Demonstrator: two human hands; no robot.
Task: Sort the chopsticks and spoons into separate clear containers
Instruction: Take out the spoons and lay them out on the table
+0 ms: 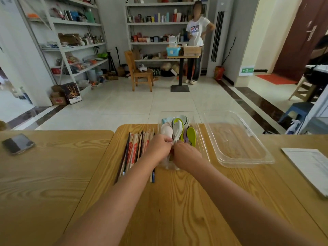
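A clear container (201,139) at the table's far middle holds several spoons, white, green, purple and pale blue. My left hand (158,145) and my right hand (186,154) meet over its near end, and both pinch the handle of a white spoon (177,129) that lies on the pile. Left of the container, a bundle of chopsticks (135,148) lies on the wood, some dark, some in red and white paper sleeves; my left forearm crosses over them. A second clear container (237,139) stands to the right with nothing in it.
A dark phone (17,143) lies on the left table. A white paper sheet (308,167) sits at the right edge. Beyond the table, a person stands at a small pedestal table near shelves, with a wooden chair (140,71) on the tiled floor.
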